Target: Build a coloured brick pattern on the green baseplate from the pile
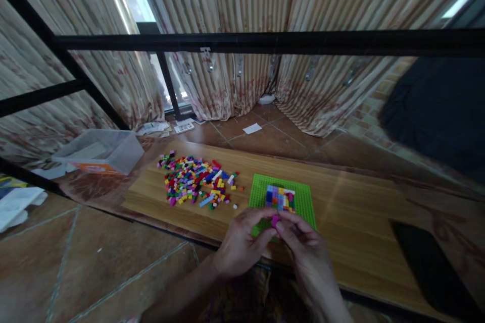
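Striped curtains (253, 5) hang behind a black metal bar (265, 41), and brown floor tiles (125, 242) show around a long wooden tabletop (352, 207). Toward its left end lies a loose heap of small toy bricks (189, 181) in red, yellow, blue, green, purple and other colours, with one white brick (235, 206) lying apart near the front edge. Beyond that end sits a clear plastic bin (127, 154) with an orange label. Right of the heap, a green baseplate (306, 199) lies flat and carries a patch of joined bricks (275, 194) in several colours. Just in front of that patch, over the near part of the baseplate, is a magenta brick (275, 220), held between the fingertips of both hands. The left hand (238, 245) has its thumb and forefinger closed around it from one side, and the right hand (308, 245) pinches it from the other, leaving little of it visible. A dark flat object (432, 267) lies at the tabletop's right end.
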Motion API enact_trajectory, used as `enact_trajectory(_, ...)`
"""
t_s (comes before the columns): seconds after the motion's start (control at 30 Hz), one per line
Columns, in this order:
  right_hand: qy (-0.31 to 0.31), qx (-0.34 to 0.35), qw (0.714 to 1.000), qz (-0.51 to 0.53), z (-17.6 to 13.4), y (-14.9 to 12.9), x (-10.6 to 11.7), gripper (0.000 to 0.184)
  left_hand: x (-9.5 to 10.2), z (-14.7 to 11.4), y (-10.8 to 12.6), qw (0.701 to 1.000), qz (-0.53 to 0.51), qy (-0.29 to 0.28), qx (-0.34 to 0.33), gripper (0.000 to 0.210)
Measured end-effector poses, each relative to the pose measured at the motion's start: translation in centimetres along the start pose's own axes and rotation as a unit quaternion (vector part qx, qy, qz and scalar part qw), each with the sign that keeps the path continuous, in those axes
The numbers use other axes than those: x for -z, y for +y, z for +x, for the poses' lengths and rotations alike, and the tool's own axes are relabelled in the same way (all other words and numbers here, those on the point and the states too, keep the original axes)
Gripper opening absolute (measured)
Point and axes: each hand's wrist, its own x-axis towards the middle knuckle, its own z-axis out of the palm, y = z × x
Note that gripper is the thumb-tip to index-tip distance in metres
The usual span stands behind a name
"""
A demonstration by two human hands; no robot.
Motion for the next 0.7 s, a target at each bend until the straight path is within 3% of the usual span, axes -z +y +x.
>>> enact_trajectory(0.3, 0.034, -0.014, 0.999, -0.032, 0.5, 1.0, 2.6, 0.033, -2.1, -0.7, -1.5, 0.998, 0.063, -0.014, -0.024, 0.035)
enact_trajectory(0.5, 0.145, 0.038, 0.981, -0.126, 5.9, 0.8, 5.9, 0.041, -0.8, -0.4, -4.0, 0.993, 0.117, 0.019, 0.018, 0.029)
enact_trajectory(0.7, 0.131, 0.065, 0.963, -0.224, 10.0, 1.2, 7.0, 0.044, 0.6, -1.0, -7.1, 0.986, 0.151, 0.063, 0.03, 0.024)
